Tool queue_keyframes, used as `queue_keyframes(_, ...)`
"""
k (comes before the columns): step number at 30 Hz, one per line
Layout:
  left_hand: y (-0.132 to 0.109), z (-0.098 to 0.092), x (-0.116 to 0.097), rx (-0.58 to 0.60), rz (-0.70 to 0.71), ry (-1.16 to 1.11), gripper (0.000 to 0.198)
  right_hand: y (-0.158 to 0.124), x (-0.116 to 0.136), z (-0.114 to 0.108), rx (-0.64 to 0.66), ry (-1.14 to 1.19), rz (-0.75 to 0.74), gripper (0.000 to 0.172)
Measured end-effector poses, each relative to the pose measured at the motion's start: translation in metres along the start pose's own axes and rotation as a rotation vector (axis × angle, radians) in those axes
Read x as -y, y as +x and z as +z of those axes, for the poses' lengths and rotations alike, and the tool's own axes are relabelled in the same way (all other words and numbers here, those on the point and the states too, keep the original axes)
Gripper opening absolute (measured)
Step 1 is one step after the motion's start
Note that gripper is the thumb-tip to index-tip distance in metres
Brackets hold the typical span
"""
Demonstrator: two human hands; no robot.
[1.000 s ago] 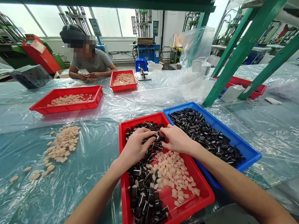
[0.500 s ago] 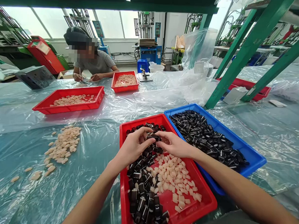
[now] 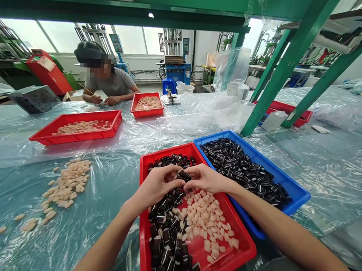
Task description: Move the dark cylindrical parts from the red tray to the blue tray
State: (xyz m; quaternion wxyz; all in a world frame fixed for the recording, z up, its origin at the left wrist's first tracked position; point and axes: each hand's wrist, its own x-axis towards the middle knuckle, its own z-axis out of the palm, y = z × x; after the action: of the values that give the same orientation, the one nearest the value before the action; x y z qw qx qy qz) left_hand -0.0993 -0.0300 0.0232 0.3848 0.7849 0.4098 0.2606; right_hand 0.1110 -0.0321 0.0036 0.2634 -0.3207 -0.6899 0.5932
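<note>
Black piece: centre of frame, raised above the far half of the near red tray, its long side tilted down to the right. Fingers of the left hand pinch it from the left, thumb below; fingers of the right hand pinch it from the right. Thumb tips close together; exact contact on the piece partly hidden.

Under the hands, loose black pieces fill the left side and far end of this tray. Pale pieces occupy the middle and right; red tray floor shows between them and the near wall, lower centre. Left forearm crosses the tray's left rim, right forearm its right rim.

Blue tray lies along the near red tray's right edge, rims close with little or no gap, filled with a heap of black parts. Its far corner sits near the foot of a green leg, which limits room at upper right.

Left of the hands, sheeted bench surface spans from the red rim to a loose pale pile. Beyond, upper left: a long red tray and a smaller red tray, both holding pale pieces. A co-worker leans on the far edge.
</note>
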Motion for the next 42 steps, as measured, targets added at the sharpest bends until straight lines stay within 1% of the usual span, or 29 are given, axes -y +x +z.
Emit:
queue_keyframes(2, -0.001, 0.0, 0.001, -0.029, 0.024, -0.079, 0.034, 0.0, 0.001, 0.0, -0.043, -0.009, -0.01, 0.022)
queue_keyframes(4, -0.001, 0.001, 0.002, -0.071, 0.044, -0.095, 0.038, 0.0, 0.003, 0.001, -0.117, -0.073, -0.035, 0.021)
queue_keyframes(6, -0.002, 0.001, 0.001, -0.118, 0.068, -0.038, 0.036, 0.0, 0.003, 0.001, -0.2, -0.178, -0.059, 0.021)
queue_keyframes(8, -0.002, 0.001, 0.0, -0.165, 0.109, 0.045, 0.03, 0.001, 0.003, 0.002, -0.273, -0.309, -0.083, 0.021)
queue_keyframes(11, -0.002, 0.002, 0.0, -0.217, 0.162, 0.144, 0.022, 0.001, 0.0, 0.004, -0.337, -0.5, -0.128, 0.022)
queue_keyframes(14, -0.003, 0.002, 0.001, -0.206, 0.163, 0.18, 0.018, 0.001, -0.003, 0.006, -0.36, -0.662, -0.17, 0.023)
queue_keyframes(18, -0.003, -0.001, 0.001, -0.151, 0.138, 0.128, 0.015, -0.002, -0.004, 0.008, -0.382, -0.865, -0.215, 0.023)
queue_keyframes(23, -0.001, -0.004, 0.001, -0.075, 0.066, 0.033, 0.014, -0.004, -0.006, 0.008, -0.343, -1.005, -0.238, 0.023)
queue_keyframes(28, 0.001, -0.003, 0.003, -0.033, -0.022, -0.168, 0.013, -0.004, -0.008, 0.008, -0.348, -1.024, -0.243, 0.025)
queue_keyframes(30, 0.001, 0.0, 0.002, -0.062, -0.038, -0.202, 0.009, -0.003, -0.009, 0.008, -0.345, -1.042, -0.248, 0.025)
queue_keyframes(33, 0.001, 0.006, -0.001, -0.139, -0.053, -0.202, 0.006, -0.003, -0.008, 0.009, -0.343, -1.02, -0.252, 0.025)
queue_keyframes(36, 0.001, 0.007, -0.002, -0.191, -0.083, -0.265, 0.006, -0.002, -0.005, 0.009, -0.345, -0.849, -0.254, 0.025)
queue_keyframes(39, 0.002, 0.003, -0.003, -0.243, -0.109, -0.414, 0.011, -0.002, 0.001, 0.006, -0.342, -0.63, -0.218, 0.022)
queue_keyframes(41, 0.001, 0.0, -0.008, -0.276, -0.088, -0.478, 0.016, -0.001, 0.004, 0.002, -0.358, -0.516, -0.191, 0.019)
queue_keyframes(42, -0.001, -0.001, -0.011, -0.271, -0.064, -0.468, 0.018, -0.001, 0.005, -0.001, -0.377, -0.481, -0.184, 0.019)
